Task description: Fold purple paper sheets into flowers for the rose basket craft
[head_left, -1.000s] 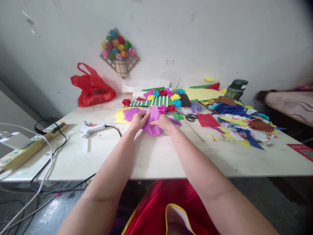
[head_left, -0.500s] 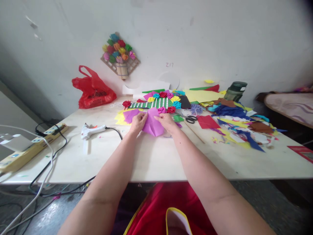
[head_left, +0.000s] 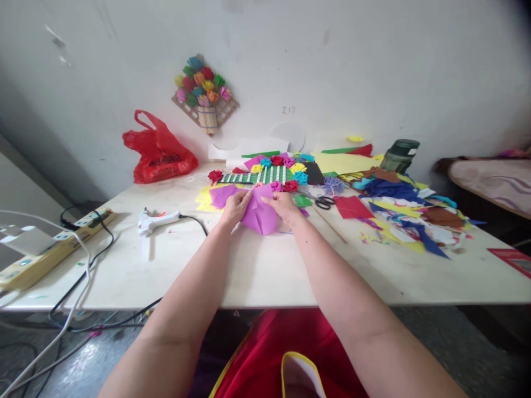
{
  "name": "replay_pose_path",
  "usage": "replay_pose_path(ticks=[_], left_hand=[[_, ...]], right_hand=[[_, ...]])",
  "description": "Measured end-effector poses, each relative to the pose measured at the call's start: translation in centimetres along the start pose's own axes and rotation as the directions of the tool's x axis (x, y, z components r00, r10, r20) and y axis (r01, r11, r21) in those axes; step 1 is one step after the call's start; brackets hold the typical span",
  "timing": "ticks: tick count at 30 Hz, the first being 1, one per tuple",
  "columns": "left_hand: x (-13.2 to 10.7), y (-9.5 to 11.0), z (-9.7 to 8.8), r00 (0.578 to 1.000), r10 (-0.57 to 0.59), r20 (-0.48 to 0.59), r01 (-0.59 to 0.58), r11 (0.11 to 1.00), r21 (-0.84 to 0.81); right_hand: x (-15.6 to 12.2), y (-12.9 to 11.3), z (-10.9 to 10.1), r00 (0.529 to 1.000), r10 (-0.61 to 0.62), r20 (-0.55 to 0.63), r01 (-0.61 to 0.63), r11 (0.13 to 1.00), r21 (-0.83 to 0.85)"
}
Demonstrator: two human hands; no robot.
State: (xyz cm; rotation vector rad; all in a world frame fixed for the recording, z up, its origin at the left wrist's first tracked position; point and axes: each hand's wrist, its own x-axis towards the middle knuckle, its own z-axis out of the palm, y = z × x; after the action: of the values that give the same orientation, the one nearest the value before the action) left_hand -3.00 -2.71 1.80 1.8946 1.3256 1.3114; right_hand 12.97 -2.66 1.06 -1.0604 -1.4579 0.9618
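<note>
Both my hands hold a sheet of purple paper (head_left: 260, 215) over the middle of the white table (head_left: 265, 265). My left hand (head_left: 234, 207) pinches its upper left edge and my right hand (head_left: 282, 206) pinches its upper right edge. The sheet hangs down between them, its lower point near the tabletop. Just beyond lies a green and white striped craft piece (head_left: 261, 174) ringed with paper flowers. Another purple sheet (head_left: 220, 195) rests on yellow paper at the left of my hands.
A white glue gun (head_left: 154, 220) with a black cord lies to the left. A power strip (head_left: 50, 249) sits at the left edge. A red plastic bag (head_left: 160, 152) stands at the back. Black scissors (head_left: 323, 202), a wooden stick (head_left: 332, 224) and several coloured paper scraps (head_left: 398, 207) lie on the right.
My hands have shifted the purple sheet slightly: the right hand moved from its lower part up to its top edge, and the paper now hangs flatter between both hands.
</note>
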Motion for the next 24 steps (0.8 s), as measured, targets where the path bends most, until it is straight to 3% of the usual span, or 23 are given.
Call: replay_pose_path(ticks=[3, 7, 14, 24], left_hand=[[-0.14, 0.23, -0.06, 0.997, -0.015, 0.079, 0.018, 0.999, -0.040], [-0.35, 0.48, -0.16, 0.988, -0.050, 0.144, 0.065, 0.993, -0.099], [-0.71, 0.91, -0.29, 0.970, -0.063, 0.233, 0.111, 0.974, -0.196], [-0.73, 0.95, -0.29, 0.946, -0.041, 0.322, 0.116, 0.969, -0.219]], right_hand=[[0.03, -0.06, 0.06, 0.999, 0.044, -0.008, -0.043, 0.996, 0.083], [0.16, -0.03, 0.00, 0.999, -0.034, -0.030, 0.038, 0.991, 0.126], [-0.14, -0.63, -0.53, 0.987, -0.150, 0.061, 0.143, 0.984, 0.110], [-0.20, -0.95, -0.50, 0.988, -0.143, 0.059, 0.140, 0.989, 0.053]])
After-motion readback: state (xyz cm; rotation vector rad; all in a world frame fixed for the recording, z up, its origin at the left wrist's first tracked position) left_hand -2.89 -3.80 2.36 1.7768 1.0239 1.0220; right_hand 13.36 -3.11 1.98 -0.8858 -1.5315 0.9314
